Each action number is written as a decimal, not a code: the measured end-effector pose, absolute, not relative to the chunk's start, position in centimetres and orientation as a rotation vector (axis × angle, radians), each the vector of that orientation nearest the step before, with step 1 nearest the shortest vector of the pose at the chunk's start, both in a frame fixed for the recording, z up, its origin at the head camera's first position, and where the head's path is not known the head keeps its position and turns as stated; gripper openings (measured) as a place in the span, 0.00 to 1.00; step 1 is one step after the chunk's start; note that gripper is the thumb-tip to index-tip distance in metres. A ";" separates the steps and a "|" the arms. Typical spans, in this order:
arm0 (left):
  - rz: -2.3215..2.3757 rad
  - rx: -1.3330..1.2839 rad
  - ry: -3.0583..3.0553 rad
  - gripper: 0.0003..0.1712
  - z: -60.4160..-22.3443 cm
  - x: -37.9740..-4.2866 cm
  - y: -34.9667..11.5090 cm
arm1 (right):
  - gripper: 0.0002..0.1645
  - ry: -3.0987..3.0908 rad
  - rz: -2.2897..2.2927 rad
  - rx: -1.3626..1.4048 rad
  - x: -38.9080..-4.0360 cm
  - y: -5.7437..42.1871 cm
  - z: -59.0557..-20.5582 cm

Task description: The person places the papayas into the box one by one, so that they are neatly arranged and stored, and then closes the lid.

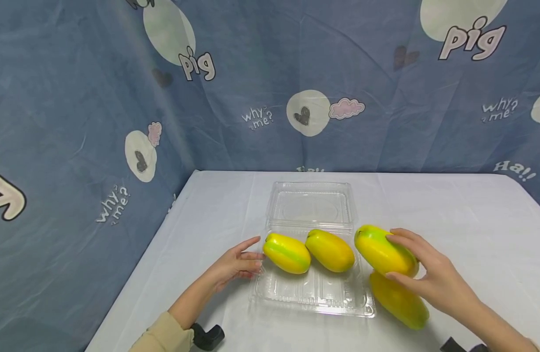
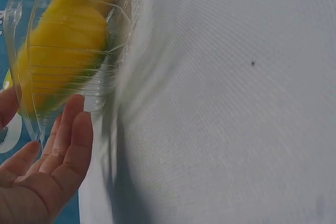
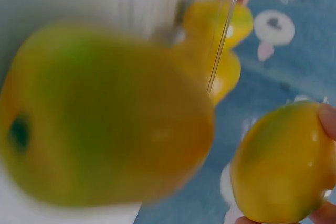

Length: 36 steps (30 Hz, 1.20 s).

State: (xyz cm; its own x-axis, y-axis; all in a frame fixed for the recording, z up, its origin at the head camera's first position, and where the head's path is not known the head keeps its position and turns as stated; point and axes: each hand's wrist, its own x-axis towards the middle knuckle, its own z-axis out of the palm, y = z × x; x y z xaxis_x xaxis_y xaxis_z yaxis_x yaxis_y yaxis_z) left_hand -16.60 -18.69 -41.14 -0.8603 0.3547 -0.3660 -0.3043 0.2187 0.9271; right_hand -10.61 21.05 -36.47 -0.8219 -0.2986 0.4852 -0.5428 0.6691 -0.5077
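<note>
A clear plastic clamshell tray [image 1: 313,293] lies open on the table, lid [image 1: 311,205] folded back. Two yellow-green papayas [image 1: 287,253] [image 1: 330,250] lie in it side by side. My right hand [image 1: 432,274] grips a third papaya [image 1: 384,252] [image 3: 283,163], lifted just right of the tray. Under it a fourth papaya [image 1: 399,300] [image 3: 105,114] lies on the table. My left hand [image 1: 236,264] [image 2: 47,171] rests at the tray's left edge [image 2: 31,114], fingers straight and touching the plastic beside the left papaya [image 2: 63,45].
A white cloth covers the table [image 1: 472,220]. A blue printed fabric backdrop [image 1: 98,122] stands behind and to the left. A black object [image 1: 208,336] sits by my left sleeve at the front edge.
</note>
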 end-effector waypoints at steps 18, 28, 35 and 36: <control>1.705 0.062 1.965 0.44 -41.4 -16.6 -18.7 | 0.29 -2.233 0.919 1.048 -10.8 13.5 -36.9; 1.710 0.055 1.954 0.44 -41.2 -16.4 -18.5 | 0.27 -2.254 0.790 1.100 -11.3 10.9 -38.1; 1.710 0.055 1.948 0.44 -41.1 -16.4 -18.4 | 0.37 -2.263 0.778 1.170 -11.6 9.4 -38.7; 1.708 0.055 1.949 0.44 -41.1 -16.4 -18.3 | 0.37 -2.274 0.781 1.178 -11.6 9.2 -38.9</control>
State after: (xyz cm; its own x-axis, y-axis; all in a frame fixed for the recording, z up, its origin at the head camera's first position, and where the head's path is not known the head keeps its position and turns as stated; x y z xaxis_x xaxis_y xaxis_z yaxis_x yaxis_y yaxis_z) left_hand -16.44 -18.34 -41.13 -0.8521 0.3736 -0.3664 -0.3142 0.1946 0.9292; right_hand -11.61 9.19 -38.87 -0.5275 -0.5771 0.6234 -0.8384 0.4724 -0.2720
